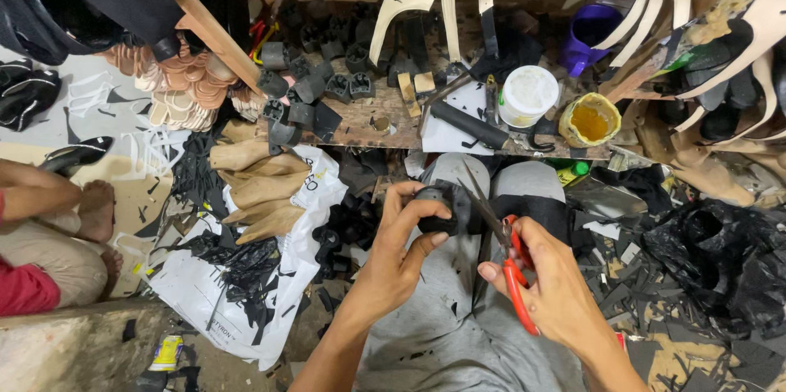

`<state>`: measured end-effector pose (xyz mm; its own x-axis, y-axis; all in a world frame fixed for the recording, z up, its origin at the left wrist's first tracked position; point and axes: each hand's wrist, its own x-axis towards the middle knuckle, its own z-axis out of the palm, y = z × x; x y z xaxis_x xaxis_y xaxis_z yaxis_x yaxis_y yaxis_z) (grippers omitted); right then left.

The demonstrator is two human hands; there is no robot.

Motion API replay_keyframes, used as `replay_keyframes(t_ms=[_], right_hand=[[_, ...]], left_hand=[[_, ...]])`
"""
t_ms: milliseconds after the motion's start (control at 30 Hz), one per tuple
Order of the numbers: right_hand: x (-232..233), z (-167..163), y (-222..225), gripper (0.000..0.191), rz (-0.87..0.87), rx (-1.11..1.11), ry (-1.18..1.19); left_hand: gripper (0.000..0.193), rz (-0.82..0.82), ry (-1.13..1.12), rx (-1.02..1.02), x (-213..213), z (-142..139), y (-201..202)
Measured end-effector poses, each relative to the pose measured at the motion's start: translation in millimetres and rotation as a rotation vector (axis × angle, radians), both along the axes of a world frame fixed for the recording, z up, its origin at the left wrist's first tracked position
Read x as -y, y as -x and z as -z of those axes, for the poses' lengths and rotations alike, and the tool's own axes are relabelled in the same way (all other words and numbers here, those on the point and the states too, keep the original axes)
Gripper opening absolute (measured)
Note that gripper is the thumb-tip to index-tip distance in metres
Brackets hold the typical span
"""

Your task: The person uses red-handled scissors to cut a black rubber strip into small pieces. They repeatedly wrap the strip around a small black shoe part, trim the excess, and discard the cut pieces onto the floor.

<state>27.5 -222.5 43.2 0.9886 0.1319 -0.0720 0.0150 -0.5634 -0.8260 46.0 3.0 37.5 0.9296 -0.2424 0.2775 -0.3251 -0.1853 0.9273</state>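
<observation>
Even soft overhead light, dim shadowed upper shelf, sharp centre, wide-angle bending at edges, no glare

Both forearms reach forward over the lap. The left hand [401,236] curls, thumb uppermost, fingers clenched in a grip; the right hand [548,277] is closed too, knuckles up.

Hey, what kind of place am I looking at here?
Most likely a small shoemaking workshop. Tan wooden shoe lasts lie piled on the floor, black block heels crowd the low wooden bench, and the right hand works red-handled scissors on a black shoe part held by the left hand.
</observation>
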Motion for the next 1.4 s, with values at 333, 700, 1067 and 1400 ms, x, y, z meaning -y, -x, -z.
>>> replay_keyframes(t_ms=[333, 700, 1067, 1400], right_hand=[[-2, 1, 1, 0.042, 0.007, 0.02, 0.006], [-19, 9, -18, 0.024, 0.224, -0.103, -0.565], [-19, -5, -24, 0.022, 0.115, -0.177, -0.576], [-26, -19, -14, 0.067, -0.047, 0.078, 0.31]], left_hand=[[0.032, -0.046, -0.018, -0.004, 1, -2, 2], [0.065, -0.103, -0.145, 0.248, 12, -1, 6], [0.074, -0.155, 0.254, -0.074, 4, 20, -1], [0.081, -0.277, 0.392, -0.052, 2, 19, -7]])
